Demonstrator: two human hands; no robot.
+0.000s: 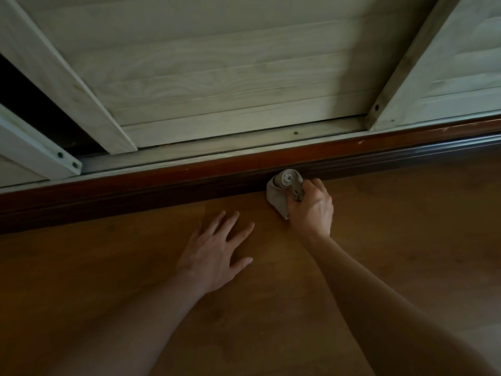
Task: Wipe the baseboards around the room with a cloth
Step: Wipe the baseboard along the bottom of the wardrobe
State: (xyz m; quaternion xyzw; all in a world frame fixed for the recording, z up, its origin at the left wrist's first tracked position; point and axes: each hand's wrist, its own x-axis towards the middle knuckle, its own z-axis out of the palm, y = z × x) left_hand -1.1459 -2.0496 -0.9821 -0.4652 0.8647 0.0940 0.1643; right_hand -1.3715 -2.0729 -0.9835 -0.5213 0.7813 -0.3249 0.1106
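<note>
head view: our right hand (pixel 311 210) has its grip tight around the cloth (pixel 280 189), which touches the baseboard (pixel 162 194). our left hand (pixel 217 253) lies flat on the floor (pixel 406 240), fingers spread.

The right hand (pixel 311 206) gripped a bunched grey cloth (pixel 282 189) and held it against the dark reddish-brown baseboard (pixel 162 185), where the board met the wooden floor (pixel 406 226). The left hand (pixel 217 251) lay flat on the floor just beside it, palm down, fingers spread and pointing toward the baseboard. Above the baseboard ran a pale track (pixel 217 156) carrying light wood-grain sliding doors (pixel 217 63); a dark gap (pixel 40 109) showed at the far left.
</note>
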